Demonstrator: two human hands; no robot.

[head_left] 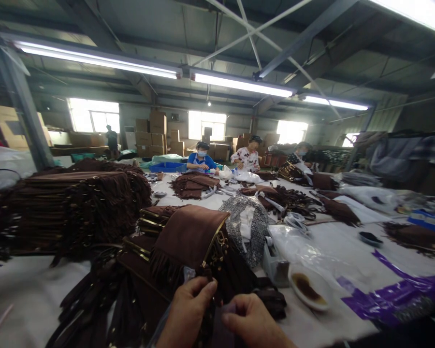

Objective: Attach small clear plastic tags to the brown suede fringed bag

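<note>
A brown fringed bag (190,234) with gold-coloured zipper and rings lies on a pile of similar bags in front of me. At the bag's near end, my left hand (190,309) pinches a dark brown strap end between thumb and fingers. Just right of it and lower, my right hand (252,319) is closed, thumb against fingers, at a dark strip; what exactly it grips is too dim to make out. The two hands are apart. Dark straps (112,299) hang and spread to the left of my left hand.
High stacks of brown bags (83,208) stand left. To the right are a grey bin (275,266), a white dish (310,287) with brown liquid and purple plastic packaging (395,295). Several people sit across the table (344,241).
</note>
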